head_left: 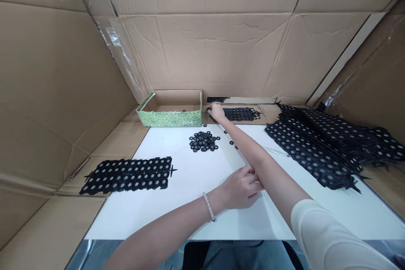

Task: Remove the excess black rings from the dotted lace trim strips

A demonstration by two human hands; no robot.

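Observation:
My right hand (217, 112) reaches to the back of the table, its fingers pinched together with a small dark bit at the tips, too small to name. Just right of it lies a black perforated sheet (242, 114) with open holes. My left hand (242, 186), with a pale beaded bracelet at the wrist, is near the front, beside and partly behind my right forearm. Its fingers are curled, and what they hold, if anything, is hidden. Between the hands and the box is a heap of small black rings (203, 141), with several loose ones nearby.
A green-patterned open box (171, 119) stands at the back left. A black sheet with rows of rings (128, 175) lies on the left of the white tabletop (183, 206). Similar sheets (316, 147) are piled at the right. Cardboard walls (209, 50) surround the table.

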